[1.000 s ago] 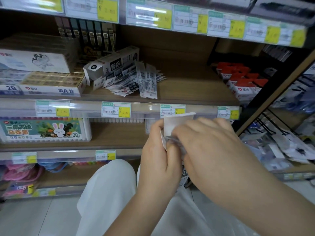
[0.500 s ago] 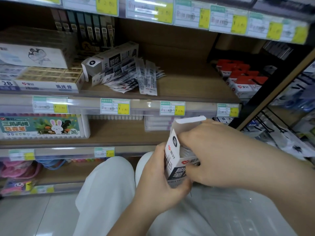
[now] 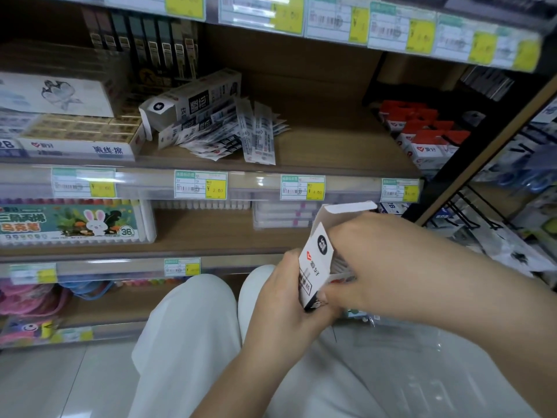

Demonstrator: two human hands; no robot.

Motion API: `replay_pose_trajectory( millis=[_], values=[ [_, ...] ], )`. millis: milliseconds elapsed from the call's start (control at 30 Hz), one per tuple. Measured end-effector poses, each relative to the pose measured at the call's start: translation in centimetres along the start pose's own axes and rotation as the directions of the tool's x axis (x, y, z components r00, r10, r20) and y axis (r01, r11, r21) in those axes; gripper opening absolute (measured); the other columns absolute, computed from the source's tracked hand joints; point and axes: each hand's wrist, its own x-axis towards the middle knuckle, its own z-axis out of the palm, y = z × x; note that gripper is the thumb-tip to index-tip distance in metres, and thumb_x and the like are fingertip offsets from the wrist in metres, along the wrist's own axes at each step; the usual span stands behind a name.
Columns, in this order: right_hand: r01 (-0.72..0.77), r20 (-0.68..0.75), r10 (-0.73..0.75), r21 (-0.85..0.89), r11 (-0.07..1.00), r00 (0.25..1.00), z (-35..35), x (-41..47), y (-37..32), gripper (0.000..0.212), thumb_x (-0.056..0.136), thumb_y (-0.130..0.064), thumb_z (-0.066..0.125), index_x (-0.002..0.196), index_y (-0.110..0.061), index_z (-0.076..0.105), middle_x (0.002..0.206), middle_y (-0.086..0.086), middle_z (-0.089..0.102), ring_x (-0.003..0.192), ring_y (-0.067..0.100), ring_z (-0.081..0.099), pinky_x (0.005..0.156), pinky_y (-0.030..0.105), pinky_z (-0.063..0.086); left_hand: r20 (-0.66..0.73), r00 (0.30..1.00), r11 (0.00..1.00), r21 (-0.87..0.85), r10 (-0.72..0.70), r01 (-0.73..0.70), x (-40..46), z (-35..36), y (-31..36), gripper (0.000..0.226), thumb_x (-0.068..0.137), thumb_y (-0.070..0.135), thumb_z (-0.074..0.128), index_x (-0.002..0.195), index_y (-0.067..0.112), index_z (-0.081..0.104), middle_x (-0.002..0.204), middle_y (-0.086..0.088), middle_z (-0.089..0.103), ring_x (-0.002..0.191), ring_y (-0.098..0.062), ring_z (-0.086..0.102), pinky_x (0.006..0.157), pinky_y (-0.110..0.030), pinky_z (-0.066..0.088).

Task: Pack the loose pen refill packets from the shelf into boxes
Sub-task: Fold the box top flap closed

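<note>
Hands, two, bare, working together over the lap. Left hand point(image 3: 280, 303): fingers curled round the lower part of a white box point(image 3: 316, 263), holding it upright with its top flap open. Right hand point(image 3: 370, 260): bent over the open mouth of the box, fingers curled in against its contents, seemingly pressing refill packets down; exactly what the fingertips pinch is hidden. Packets point(image 3: 229, 137), loose: a fanned heap on the shelf point(image 3: 331, 146) above and ahead of the hands, well apart from them, some face up, some overlapping. Second box point(image 3: 193, 101): lying on its side at the heap's left, partly on top of it, end flap open. Handling, judged: packets are thin, light, flat plastic sleeves, likely slick and prone to slide off one another; best gathered several at a time, squared by the long edges, pinched near the middle and fed in end first. Box is light card, easily crushed; hold by the narrow sides low down, keeping the mouth unsqueezed. Stage, judged: one box being filled, a good number of packets remaining on the shelf.
</note>
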Motion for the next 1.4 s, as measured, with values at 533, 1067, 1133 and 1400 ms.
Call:
replay_pose_trajectory(
  millis=[533, 1067, 1133, 1400],
  values=[
    [0.022, 0.104, -0.012, -0.096, 0.995, 0.995, -0.4, 0.4, -0.3, 0.024, 0.089, -0.044, 0.048, 0.091, -0.022, 0.056, 0.096, -0.004, 0.058, 0.086, 0.017, 0.048, 0.059, 0.027, 0.011, -0.004, 0.997, 0.996, -0.034, -0.078, 0.078, 0.0, -0.3, 0.3, 0.043, 0.063, 0.027, 0.072, 0.1, 0.03, 0.05, 0.095, 0.02, 0.063, 0.083, 0.001, 0.059, 0.062, -0.013, 0.044],
    [0.138, -0.532, 0.054, 0.314, 0.939, 0.845, 2.4, -0.6, 2.1, 0.02, 0.075, -0.031, 0.067, 0.092, -0.021, 0.069, 0.101, -0.011, 0.065, 0.101, 0.006, 0.055, 0.087, 0.022, 0.042, -0.078, 0.995, 0.995, -0.079, -0.063, 0.057, 0.6, -1.4, 0.0, 0.051, 0.061, 0.037, 0.078, 0.101, 0.043, 0.047, 0.095, 0.018, 0.067, 0.088, -0.004, 0.065, 0.075, -0.035, 0.054],
    [0.091, -0.59, 0.101, 0.287, 0.954, 0.801, 2.9, -0.8, 2.4, 0.02, 0.077, -0.036, 0.062, 0.087, -0.021, 0.07, 0.111, -0.008, 0.06, 0.11, 0.012, 0.05, 0.093, 0.022, 0.036, -0.076, 0.995, 0.993, -0.101, -0.066, 0.058, 0.7, -1.4, 0.1, 0.051, 0.059, 0.041, 0.075, 0.102, 0.044, 0.047, 0.097, 0.017, 0.068, 0.09, -0.005, 0.066, 0.077, -0.034, 0.054],
    [0.114, -0.608, 0.217, 0.458, 0.882, 0.764, 4.1, -0.5, 2.5, 0.006, 0.078, -0.013, 0.063, 0.075, -0.013, 0.069, 0.085, -0.007, 0.061, 0.077, 0.009, 0.059, 0.067, 0.026, 0.047, -0.091, 0.994, 0.998, -0.027, 0.058, -0.061, 0.6, -1.6, 0.8, 0.047, 0.068, 0.045, 0.067, 0.11, 0.038, 0.047, 0.105, 0.02, 0.061, 0.096, -0.002, 0.061, 0.079, -0.028, 0.052]
  ],
)
